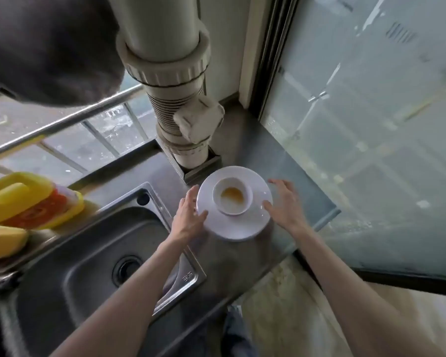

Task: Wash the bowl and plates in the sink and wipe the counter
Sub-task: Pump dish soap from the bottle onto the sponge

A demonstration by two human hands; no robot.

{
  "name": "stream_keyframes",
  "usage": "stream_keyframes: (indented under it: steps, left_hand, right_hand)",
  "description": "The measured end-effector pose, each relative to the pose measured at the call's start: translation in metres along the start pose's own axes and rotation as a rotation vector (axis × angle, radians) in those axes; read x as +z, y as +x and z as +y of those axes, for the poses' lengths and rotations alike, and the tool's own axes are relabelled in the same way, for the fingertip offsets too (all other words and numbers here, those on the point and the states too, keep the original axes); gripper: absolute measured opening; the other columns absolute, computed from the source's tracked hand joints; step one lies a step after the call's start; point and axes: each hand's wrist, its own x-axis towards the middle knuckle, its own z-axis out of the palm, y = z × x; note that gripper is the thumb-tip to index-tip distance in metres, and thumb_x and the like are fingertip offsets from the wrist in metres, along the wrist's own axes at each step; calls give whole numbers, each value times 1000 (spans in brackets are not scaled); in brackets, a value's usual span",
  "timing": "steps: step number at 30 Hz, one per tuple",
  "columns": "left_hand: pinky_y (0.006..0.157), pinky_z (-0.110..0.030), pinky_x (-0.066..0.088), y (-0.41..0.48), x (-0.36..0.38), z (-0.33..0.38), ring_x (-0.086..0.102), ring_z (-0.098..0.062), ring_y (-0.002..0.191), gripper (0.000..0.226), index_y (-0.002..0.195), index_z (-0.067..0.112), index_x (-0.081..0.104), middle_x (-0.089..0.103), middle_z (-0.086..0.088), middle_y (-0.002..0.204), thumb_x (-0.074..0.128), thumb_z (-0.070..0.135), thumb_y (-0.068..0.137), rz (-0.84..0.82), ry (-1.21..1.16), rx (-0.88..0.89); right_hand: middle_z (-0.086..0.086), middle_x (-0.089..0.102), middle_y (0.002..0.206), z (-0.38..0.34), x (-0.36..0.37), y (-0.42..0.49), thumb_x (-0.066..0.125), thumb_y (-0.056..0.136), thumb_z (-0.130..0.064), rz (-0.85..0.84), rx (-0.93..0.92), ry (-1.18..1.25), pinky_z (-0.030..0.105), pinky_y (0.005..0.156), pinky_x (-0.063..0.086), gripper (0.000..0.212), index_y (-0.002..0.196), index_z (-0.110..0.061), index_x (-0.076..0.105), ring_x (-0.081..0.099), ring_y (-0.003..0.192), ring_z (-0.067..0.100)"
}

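Note:
A white plate lies on the grey counter right of the sink. A small white bowl with yellow-orange residue stands in the plate's middle. My left hand is at the plate's left rim, fingers straight and thumb touching the edge. My right hand is at the right rim with fingers spread, fingertips at the edge. Neither hand is curled round the plate. Whether more plates lie stacked beneath cannot be told.
A thick white drain pipe rises from the counter just behind the plate. A glass panel borders the counter on the right. Yellow and orange containers and a yellow sponge sit left of the steel sink.

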Motion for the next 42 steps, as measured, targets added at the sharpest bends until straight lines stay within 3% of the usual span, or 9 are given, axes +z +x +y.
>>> stream_keyframes:
  steps: [3,5,9,11,14,19,24,31,42]
  left_hand:
    - [107,-56,47,9,11,-2,54,-32,128,96,161,36,15,52,-14,143,77,18,90,-10,-34,-62]
    - [105,-51,48,10,18,-4,60,-32,118,91,160,34,16,63,-10,121,74,17,92,16,-98,-168]
    - [93,-52,58,19,28,-20,71,-29,98,55,140,18,55,72,-12,115,77,13,89,90,-229,-286]
    - [89,-56,60,24,28,-26,73,-30,97,49,132,15,62,74,-12,112,80,12,86,94,-289,-329]
    - [87,-53,61,23,27,-21,72,-31,100,43,127,21,63,73,-14,110,78,9,88,98,-327,-345]
    - [84,-51,62,20,25,-14,70,-29,104,42,131,19,59,70,-14,118,72,10,92,117,-343,-336]
    - [59,-34,59,12,15,-12,64,-3,91,38,129,13,58,66,-7,112,71,8,94,179,-322,-290]
    - [89,-54,59,-10,-6,-32,67,-22,105,35,122,19,64,70,-7,111,76,11,90,285,-327,-271]
    - [94,-47,60,-80,-77,-105,71,-18,109,47,131,24,68,76,1,114,78,13,87,402,-441,-269]
  right_hand:
    - [15,47,147,16,2,21,73,93,-22,-73,133,78,44,112,43,73,157,-16,38,58,123,34]
    - [13,57,134,24,8,28,68,98,-24,-132,179,121,46,107,47,72,160,-17,32,63,113,31]
    - [16,68,125,33,13,41,66,101,-20,-141,202,130,33,99,45,49,146,-8,53,65,110,31]
    - [14,70,124,38,16,48,69,99,-19,-163,222,127,31,99,44,42,139,-6,61,65,112,30]
    - [11,71,122,42,23,51,74,95,-16,-188,267,198,42,107,49,41,134,-10,60,67,111,28]
    - [8,74,113,51,32,55,77,91,-13,-158,282,304,49,103,54,37,124,-17,61,71,103,27]
    - [6,73,104,39,30,52,75,94,-10,-146,222,382,48,97,58,35,126,-11,62,72,94,24]
    - [9,74,115,9,42,39,75,94,-11,-155,97,344,43,98,57,42,135,-7,65,71,102,25]
    - [10,69,132,-61,110,-4,77,92,-11,-210,-65,344,46,101,57,52,141,-4,60,71,110,24]
